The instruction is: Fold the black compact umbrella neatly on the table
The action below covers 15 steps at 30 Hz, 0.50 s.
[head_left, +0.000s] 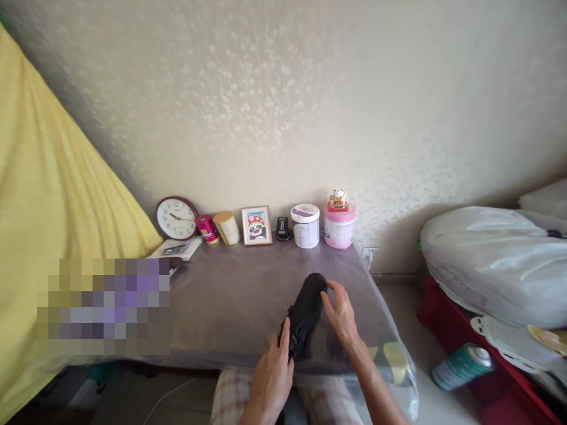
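A black folded umbrella (305, 313) lies slantwise at the front of the table, its far end pointing up and to the right. My left hand (271, 372) is closed on the near end, with the index finger stretched along its left side. At the far end, my right hand (341, 313) pinches the right edge of the black fabric between thumb and fingers. The undersides of both hands' grips are hidden.
Against the wall stand a round clock (177, 218), a pink can (208, 229), a yellow container (227, 228), a framed panda picture (257, 226), a black object (284, 229) and two tubs (306, 230). A plastic-covered table (212, 307) bears them. A spray can (463, 367) lies right.
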Motion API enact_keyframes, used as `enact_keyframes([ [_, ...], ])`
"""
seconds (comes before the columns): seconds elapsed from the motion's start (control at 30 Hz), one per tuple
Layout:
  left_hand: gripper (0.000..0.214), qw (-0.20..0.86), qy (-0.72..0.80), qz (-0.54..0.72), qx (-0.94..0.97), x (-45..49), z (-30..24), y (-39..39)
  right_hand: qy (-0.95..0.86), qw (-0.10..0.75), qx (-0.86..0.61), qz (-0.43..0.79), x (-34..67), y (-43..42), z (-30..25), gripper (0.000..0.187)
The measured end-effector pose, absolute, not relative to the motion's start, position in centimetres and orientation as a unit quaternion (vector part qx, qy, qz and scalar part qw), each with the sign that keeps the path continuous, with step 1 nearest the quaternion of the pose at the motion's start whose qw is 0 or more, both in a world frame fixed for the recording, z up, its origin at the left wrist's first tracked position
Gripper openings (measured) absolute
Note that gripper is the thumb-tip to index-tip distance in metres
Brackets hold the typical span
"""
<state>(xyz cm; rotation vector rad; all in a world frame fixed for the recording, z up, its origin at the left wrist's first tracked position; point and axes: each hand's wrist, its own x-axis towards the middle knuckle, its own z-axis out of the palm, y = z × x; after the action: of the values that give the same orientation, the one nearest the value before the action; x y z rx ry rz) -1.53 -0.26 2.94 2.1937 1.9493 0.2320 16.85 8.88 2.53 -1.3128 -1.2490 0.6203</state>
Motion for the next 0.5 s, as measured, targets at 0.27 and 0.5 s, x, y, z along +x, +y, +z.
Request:
enact_keyframes([
  [0.27, 0.072, 0.093, 0.674, 0.059, 0.731, -1.2, 2.7, -0.5, -0.821, 0.345, -0.426, 0.158, 12.3, 8.8, 4.8, 0.024],
  [0.5, 0.070, 0.109, 0.678, 0.055, 0.724, -1.2, 2.9, -0.4, -0.777, 0.389, -0.434, 0.238, 11.2, 8.9, 4.2, 0.023],
])
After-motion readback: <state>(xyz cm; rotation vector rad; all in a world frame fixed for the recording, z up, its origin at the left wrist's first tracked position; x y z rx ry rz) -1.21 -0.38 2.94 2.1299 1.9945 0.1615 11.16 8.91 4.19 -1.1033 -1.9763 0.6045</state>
